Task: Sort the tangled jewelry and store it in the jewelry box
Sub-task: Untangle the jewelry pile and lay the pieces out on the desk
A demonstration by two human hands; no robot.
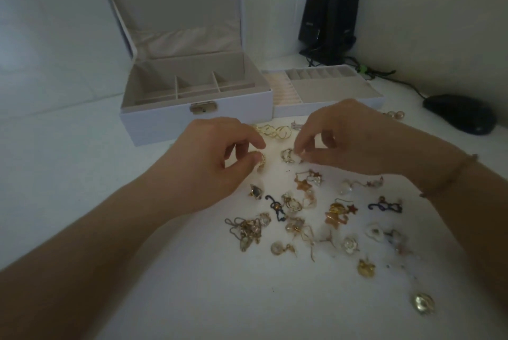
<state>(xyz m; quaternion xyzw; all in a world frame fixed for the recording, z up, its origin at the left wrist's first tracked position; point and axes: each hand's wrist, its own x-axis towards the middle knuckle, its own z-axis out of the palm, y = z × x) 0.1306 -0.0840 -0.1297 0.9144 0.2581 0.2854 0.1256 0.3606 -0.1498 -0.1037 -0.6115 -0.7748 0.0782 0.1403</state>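
My left hand is pinching a small gold earring between thumb and forefinger, the other fingers curled loosely above it. My right hand is pinching a pale, silvery earring at my fingertips, just beside the gold one, the two pieces lying apart on the white table. A thin bracelet is sitting on my right wrist.

Just behind my fingers, a few gold hoops are lying close to the front of the jewelry box. Nearer to me, below both hands, the rest of the jewelry is spreading over the table: stars, pearls, dark hooks, a knotted chain at the left of the heap.

The jewelry box is standing open beyond my left hand, lid upright, compartments showing. Its removable tray is sitting beside it on the right. Two black speakers and a dark mouse are resting farther back on the right.
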